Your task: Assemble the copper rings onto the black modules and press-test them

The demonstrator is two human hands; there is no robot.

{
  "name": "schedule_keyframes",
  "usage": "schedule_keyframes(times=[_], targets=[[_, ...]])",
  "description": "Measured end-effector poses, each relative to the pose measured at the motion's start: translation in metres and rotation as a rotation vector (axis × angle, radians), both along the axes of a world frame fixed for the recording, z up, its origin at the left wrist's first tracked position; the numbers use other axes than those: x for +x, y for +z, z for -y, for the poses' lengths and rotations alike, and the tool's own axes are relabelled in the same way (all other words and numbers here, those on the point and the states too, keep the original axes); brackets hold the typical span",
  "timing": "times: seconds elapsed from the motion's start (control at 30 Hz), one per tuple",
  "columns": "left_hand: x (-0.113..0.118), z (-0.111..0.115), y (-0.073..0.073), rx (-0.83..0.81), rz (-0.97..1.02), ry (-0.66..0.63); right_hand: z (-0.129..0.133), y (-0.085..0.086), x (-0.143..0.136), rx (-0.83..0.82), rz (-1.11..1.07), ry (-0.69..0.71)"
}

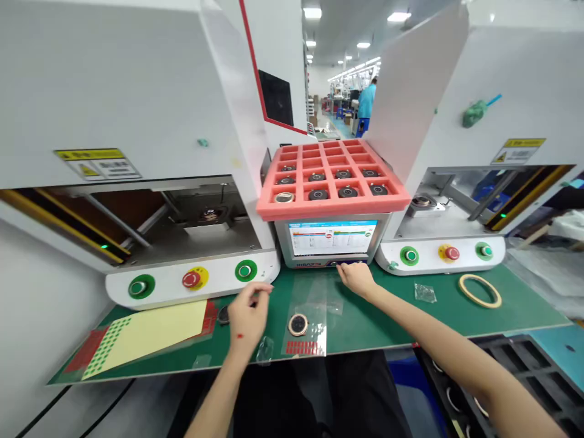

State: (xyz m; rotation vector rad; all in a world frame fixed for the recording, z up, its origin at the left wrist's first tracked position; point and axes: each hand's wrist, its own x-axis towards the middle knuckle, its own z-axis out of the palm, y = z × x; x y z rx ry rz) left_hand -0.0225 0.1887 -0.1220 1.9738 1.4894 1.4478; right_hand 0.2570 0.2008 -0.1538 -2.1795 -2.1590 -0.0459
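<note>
My left hand [249,316] is over the green mat with its fingers bent together; whatever they may hold is too small to make out. A dark round part [223,315] lies just left of it, partly covered. My right hand [358,278] is closed against the lower edge of the monitor [331,238], and its fingertips hide anything between them. Between the hands, a round watch-like part [298,325] with a copper-coloured rim lies on a clear sheet [322,337]. Small red tabs [302,347] sit on that sheet in rows.
A pink foam tray [333,210] with several round parts rests on the monitor. White presses [191,280] [442,255] with buttons flank it. A yellow sticker sheet [155,331] lies left, a tape ring [480,290] right. A black tray [520,365] stands low right.
</note>
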Motion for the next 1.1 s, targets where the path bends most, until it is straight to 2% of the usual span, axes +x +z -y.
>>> schedule_keyframes(times=[0.1,0.2,0.33,0.5,0.6,0.7,0.83,0.9,0.97,1.03,1.1], targets=[[0.001,0.035,-0.021,-0.049,-0.135,-0.203,-0.016,-0.003,-0.009,-0.065,-0.023,-0.051],[-0.006,0.051,-0.033,-0.117,-0.214,-0.298,-0.018,-0.006,-0.012,-0.106,-0.067,-0.089],[-0.004,0.056,-0.043,-0.224,-0.278,-0.417,-0.015,-0.006,-0.017,-0.106,-0.161,-0.151],[0.011,0.046,-0.046,-0.336,-0.243,-0.527,-0.001,0.006,-0.028,-0.017,-0.328,-0.207],[0.016,0.042,-0.043,-0.397,-0.121,-0.527,0.031,0.016,-0.038,0.07,-0.465,-0.169],[0.018,0.052,-0.032,-0.496,0.065,-0.508,0.084,0.025,-0.047,0.175,-0.635,-0.109],[0.023,0.089,-0.01,-0.717,0.299,-0.58,0.155,0.036,-0.065,0.284,-0.897,-0.044],[0.027,0.112,0.0,-0.874,0.471,-0.626,0.179,0.04,-0.076,0.306,-1.023,-0.028],[0.032,0.135,0.006,-0.959,0.659,-0.623,0.195,0.042,-0.087,0.312,-1.129,-0.027],[0.034,0.156,0.01,-0.909,0.736,-0.562,0.206,0.043,-0.095,0.318,-1.248,-0.041],[0.035,0.174,0.014,-0.784,0.703,-0.491,0.216,0.047,-0.1,0.331,-1.408,-0.052]])
